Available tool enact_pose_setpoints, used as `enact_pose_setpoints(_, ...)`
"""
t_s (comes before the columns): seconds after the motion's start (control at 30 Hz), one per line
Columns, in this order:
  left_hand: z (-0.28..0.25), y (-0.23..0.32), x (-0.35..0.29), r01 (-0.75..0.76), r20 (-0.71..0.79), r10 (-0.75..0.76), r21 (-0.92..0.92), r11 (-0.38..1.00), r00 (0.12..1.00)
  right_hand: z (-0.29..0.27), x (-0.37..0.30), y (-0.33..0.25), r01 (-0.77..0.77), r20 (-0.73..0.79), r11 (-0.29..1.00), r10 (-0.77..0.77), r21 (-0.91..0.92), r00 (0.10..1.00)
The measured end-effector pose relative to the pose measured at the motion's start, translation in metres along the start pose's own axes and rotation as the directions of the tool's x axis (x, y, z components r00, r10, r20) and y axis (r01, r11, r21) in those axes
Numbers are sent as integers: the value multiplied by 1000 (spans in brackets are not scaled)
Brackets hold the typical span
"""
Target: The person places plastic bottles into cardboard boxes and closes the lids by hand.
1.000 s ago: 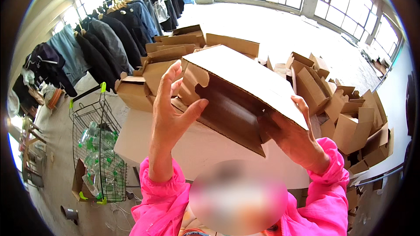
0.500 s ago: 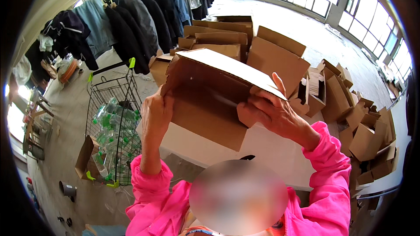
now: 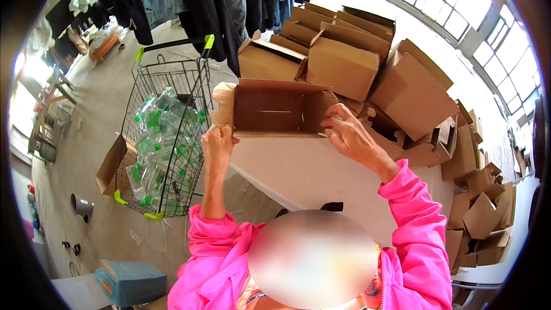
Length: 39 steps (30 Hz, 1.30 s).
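Note:
Between my hands is a brown cardboard box (image 3: 270, 109), its open side facing me and its inside showing. A slot runs along its inner wall. My left hand (image 3: 218, 143) is closed on the box's near left corner, beside a pale notched flap (image 3: 224, 106) that sticks out to the left. At the right end my right hand (image 3: 347, 132) grips the edge, fingers bent over the end wall. Beneath the box lies a white tabletop (image 3: 275, 166).
Behind the box, several cardboard boxes (image 3: 344, 60) stand stacked, and more boxes (image 3: 488, 212) pile up along the right. A wire shopping cart (image 3: 172, 161) with plastic bottles stands at the left. Clothes (image 3: 218, 6) hang on a rack behind it. A blue box (image 3: 132, 281) sits at lower left.
The box has turned from a tilted, partly folded shape to a squared form with its opening toward me. Both hands have shifted along its edges. The whole view has shifted too.

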<state>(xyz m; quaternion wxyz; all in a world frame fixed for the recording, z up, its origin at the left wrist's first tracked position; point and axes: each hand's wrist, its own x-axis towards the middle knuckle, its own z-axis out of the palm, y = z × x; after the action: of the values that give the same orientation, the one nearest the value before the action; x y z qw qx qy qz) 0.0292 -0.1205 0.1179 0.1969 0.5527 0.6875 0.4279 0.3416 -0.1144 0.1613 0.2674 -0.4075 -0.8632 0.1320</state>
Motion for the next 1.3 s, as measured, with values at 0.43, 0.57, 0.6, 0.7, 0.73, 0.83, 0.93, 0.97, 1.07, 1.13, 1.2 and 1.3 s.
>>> enact_pose_setpoints(0.43, 40, -122, -25, 486, 380, -322, -505, 713, 867, 106, 28, 39, -740, 264, 345, 779, 578, 569)
enact_pose_setpoints(0.57, -3, -158, -11, 300, 215, -218, -510, 806, 952, 140, -16, 99, -636, 120, 448, 752, 628, 649)
enact_pose_setpoints(0.6, -27, -168, -4, 185, 13, -196, -399, 898, 980, 142, -18, 90, -645, 126, 409, 776, 645, 618)
enact_pose_setpoints(0.7, -96, -241, 14, 149, -399, -133, 10, 989, 907, 136, -21, 64, -628, 93, 376, 807, 682, 584)
enact_pose_setpoints(0.73, -113, -299, 13, 194, -472, -96, 164, 967, 876, 137, -22, 64, -601, 63, 417, 785, 682, 616)
enact_pose_setpoints(0.83, -161, -396, -19, 397, -484, -163, 432, 810, 860, 139, -35, 71, -595, 11, 460, 785, 659, 619)
enact_pose_setpoints(0.93, -190, -430, -54, 714, -392, -606, 494, 496, 692, 140, -45, 65, -610, 6, 445, 805, 655, 593)
enact_pose_setpoints(0.97, -194, -445, -61, 705, -309, -661, 513, 490, 684, 140, -46, 62, -609, 4, 437, 810, 662, 586)
enact_pose_setpoints(1.07, -175, -501, -68, 846, -267, -844, 415, 335, 465, 142, -40, 60, -635, -16, 454, 820, 625, 571)
enact_pose_setpoints(1.13, -163, -527, -65, 893, -181, -935, 394, 215, 305, 141, -39, 57, -662, -22, 482, 817, 575, 576)
enact_pose_setpoints(1.2, -163, -548, -61, 864, -4, -984, 478, 156, 180, 139, -39, 57, -696, -29, 545, 796, 468, 604)
enact_pose_setpoints(1.3, -158, -541, -59, 747, 97, -975, 629, 214, 198, 140, -46, 62, -719, -35, 624, 762, 308, 646)
